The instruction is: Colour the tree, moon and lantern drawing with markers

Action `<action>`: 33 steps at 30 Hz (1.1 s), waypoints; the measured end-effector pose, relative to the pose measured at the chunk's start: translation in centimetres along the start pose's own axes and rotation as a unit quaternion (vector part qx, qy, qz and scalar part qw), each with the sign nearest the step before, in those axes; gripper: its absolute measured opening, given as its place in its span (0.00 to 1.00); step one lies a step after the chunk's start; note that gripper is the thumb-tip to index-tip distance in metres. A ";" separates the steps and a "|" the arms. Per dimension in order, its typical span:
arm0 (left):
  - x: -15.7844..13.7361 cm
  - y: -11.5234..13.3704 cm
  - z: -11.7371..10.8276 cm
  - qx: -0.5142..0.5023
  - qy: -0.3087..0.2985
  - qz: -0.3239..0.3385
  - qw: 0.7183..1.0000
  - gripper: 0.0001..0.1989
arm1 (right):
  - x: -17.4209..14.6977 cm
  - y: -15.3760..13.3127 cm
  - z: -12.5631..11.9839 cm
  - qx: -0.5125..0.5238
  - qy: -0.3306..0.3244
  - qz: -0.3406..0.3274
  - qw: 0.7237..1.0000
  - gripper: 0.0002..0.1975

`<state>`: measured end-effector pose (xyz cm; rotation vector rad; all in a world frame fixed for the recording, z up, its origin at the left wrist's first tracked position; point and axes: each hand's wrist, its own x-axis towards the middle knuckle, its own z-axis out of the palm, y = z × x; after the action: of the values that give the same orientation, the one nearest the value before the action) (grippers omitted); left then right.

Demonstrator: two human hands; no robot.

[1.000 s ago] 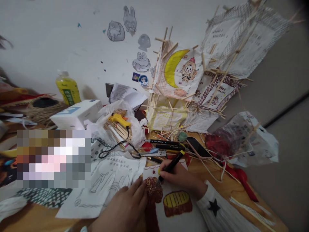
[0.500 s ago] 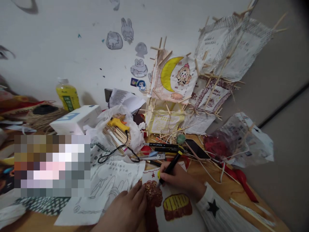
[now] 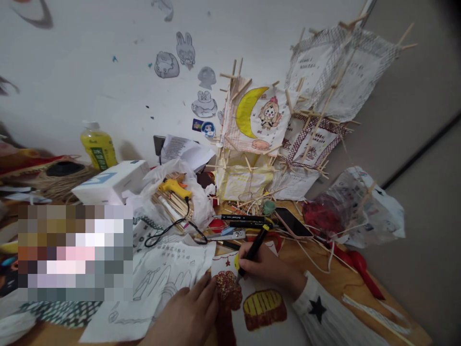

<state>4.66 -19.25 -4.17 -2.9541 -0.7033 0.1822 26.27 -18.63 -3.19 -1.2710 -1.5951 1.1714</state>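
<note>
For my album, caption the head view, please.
Right hand holds a marker over a coloured drawing, left hand at its edge.

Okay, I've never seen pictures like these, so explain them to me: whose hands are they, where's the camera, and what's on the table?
There's no machine here: these are a person's own bare hands, and every picture comes from one camera worn on that person's head, looking forward and down. The right hand holds a black marker, its tip down at a brown patch of a coloured drawing. The left hand lies at that drawing's left edge. The wooden table also bears an outline drawing, a phone and a yellow glue gun lying over wooden sticks.
</note>
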 end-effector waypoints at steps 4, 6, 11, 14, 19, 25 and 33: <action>0.0 -0.1 0.1 0.009 0.000 0.004 1.000 0.18 | 0.0 0.1 0.0 -0.012 0.021 -0.006 1.000 0.10; 0.0 -0.1 0.2 0.008 0.010 0.009 1.000 0.18 | 0.0 0.1 -0.1 -0.019 0.017 -0.004 1.000 0.09; 0.1 -0.2 0.4 -0.001 0.031 0.003 1.000 0.18 | 0.0 0.0 0.0 -0.032 0.027 -0.011 0.999 0.09; 0.1 -0.2 0.6 -0.006 0.037 0.003 0.999 0.18 | -0.1 -0.1 0.0 -0.023 0.018 -0.002 1.000 0.09; 0.1 -0.2 0.6 -0.020 0.041 0.005 0.999 0.18 | -0.1 -0.2 0.0 -0.028 0.025 -0.008 0.999 0.08; 0.1 -0.1 -0.2 -0.043 0.028 0.004 0.999 0.18 | -0.1 -0.3 0.0 -0.045 0.043 -0.018 0.998 0.07; 0.1 0.0 -1.4 -0.024 0.009 0.006 1.000 0.17 | -0.2 -0.4 0.0 -0.037 0.039 -0.008 0.999 0.08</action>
<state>4.90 -19.32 -2.84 -3.0031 -0.6967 0.1425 26.17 -18.85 -2.83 -1.3310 -1.6015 1.0493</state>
